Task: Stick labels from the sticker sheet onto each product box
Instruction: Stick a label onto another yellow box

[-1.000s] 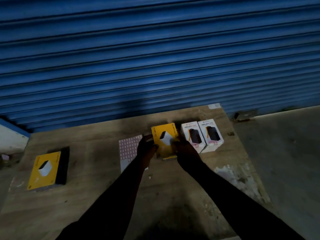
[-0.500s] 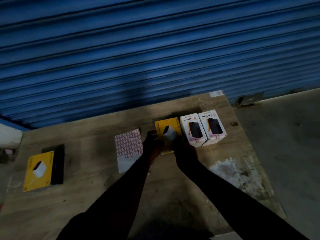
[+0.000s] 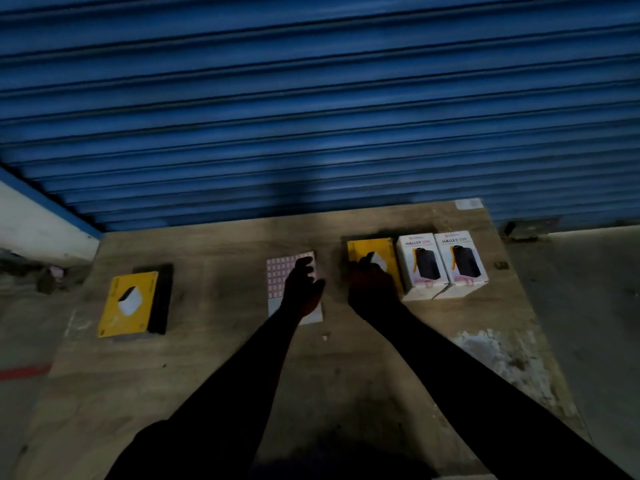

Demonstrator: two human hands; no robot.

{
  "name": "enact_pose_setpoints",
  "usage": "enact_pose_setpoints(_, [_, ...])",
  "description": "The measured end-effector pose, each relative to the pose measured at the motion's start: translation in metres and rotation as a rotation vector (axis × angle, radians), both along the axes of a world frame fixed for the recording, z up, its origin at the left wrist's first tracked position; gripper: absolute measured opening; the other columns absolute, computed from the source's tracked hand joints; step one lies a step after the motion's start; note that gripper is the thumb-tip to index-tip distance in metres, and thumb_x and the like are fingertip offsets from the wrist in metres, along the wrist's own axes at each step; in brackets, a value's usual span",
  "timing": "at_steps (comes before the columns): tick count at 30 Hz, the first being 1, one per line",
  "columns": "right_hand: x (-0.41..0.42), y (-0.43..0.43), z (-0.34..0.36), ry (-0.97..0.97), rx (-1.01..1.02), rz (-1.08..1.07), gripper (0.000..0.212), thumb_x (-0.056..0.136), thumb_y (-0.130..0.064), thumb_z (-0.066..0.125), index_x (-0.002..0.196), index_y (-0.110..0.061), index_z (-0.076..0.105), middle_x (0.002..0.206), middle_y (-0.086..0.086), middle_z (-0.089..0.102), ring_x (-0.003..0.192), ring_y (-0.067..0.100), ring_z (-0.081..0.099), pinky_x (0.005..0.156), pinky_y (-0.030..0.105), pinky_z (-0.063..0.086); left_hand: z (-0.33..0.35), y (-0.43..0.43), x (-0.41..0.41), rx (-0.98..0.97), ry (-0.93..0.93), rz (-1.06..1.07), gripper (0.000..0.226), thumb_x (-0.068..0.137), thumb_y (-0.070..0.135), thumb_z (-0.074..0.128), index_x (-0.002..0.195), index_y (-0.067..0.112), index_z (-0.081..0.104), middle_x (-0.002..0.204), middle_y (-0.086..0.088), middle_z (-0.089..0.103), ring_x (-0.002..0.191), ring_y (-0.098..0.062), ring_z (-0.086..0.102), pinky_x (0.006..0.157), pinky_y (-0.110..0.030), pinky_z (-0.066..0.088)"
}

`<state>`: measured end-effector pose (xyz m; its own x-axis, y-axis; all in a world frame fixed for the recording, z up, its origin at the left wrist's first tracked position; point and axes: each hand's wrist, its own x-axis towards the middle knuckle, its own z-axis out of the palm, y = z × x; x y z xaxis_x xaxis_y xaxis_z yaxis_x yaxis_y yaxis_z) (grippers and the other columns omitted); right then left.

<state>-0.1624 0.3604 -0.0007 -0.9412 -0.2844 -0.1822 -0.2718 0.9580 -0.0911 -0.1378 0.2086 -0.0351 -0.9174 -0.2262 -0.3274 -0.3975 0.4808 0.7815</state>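
Shop storeroom or shuttered storefront.
Blue corrugated metal roller shutter [image 3: 311,98], worn wooden bench [image 3: 214,368], boxed retail products [image 3: 441,263], bare concrete floor [image 3: 588,323].

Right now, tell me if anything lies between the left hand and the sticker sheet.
Nothing visible does. The left hand is directly over the sticker sheet, fingers spread; contact cannot be told. The right hand and the yellow box lie off to the sheet's right, clear of it.
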Motion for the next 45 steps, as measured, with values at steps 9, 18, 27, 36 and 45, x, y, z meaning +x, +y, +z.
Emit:
enact_pose_setpoints(9, [0.019,-0.106,-0.013,-0.247,-0.338,0.047,0.052,0.098,-0.032,0.048,0.145,-0.01,0.038,0.143,0.012,0.046,0.131,0.03,0.045,0.109,0.041,0.036,0.025,-0.135,0.066,-0.235,0.051,0.117,0.064,0.089,0.018,0.065,0.145,0.01,0.035,0.134,-0.015,0.049,0.119,-0.03,0.052,0.1,-0.039,0.044])
enact_pose_setpoints(18, [0.058,-0.236,-0.013,-0.721,-0.848,-0.376,0.015,0.087,-0.029,0.069,0.094,-0.019,0.059,0.104,0.02,0.069,0.089,0.033,0.068,0.072,0.039,0.053,0.024,-0.269,0.125,-0.359,0.005,0.225,0.05,0.097,0.029,0.041,0.133,-0.004,0.047,0.127,-0.026,0.053,0.119,-0.041,0.05,0.096,-0.041,0.037])
enact_pose_setpoints(27, [0.104,-0.356,-0.023,-0.887,-0.889,-0.315,0.044,0.089,-0.01,0.066,0.13,-0.008,0.052,0.115,0.024,0.063,0.091,0.028,0.06,0.066,0.037,0.049,-0.003,-0.369,0.164,-0.381,-0.07,0.287,0.061,0.084,0.024,0.069,0.138,0.008,0.044,0.131,-0.02,0.051,0.121,-0.039,0.046,0.097,-0.041,0.038])
enact_pose_setpoints(36, [0.111,-0.394,-0.017,-0.837,-0.935,-0.357,0.017,0.092,-0.007,0.057,0.091,0.01,0.061,0.096,0.033,0.063,0.078,0.036,0.062,0.069,0.041,0.053,-0.025,-0.395,0.164,-0.144,-0.2,0.363,0.075,0.092,0.036,0.061,0.149,0.002,0.025,0.143,-0.018,0.045,0.126,-0.035,0.046,0.101,-0.043,0.041])
enact_pose_setpoints(45, [0.113,-0.391,0.005,-0.726,-1.043,-0.33,0.019,0.087,-0.01,0.07,0.08,-0.019,0.054,0.082,0.005,0.061,0.068,0.01,0.055,0.063,0.027,0.046,-0.036,-0.405,0.155,-0.159,-0.127,0.379,0.058,0.084,0.058,0.057,0.103,0.003,0.06,0.096,-0.023,0.06,0.093,-0.039,0.059,0.067,-0.037,0.044])
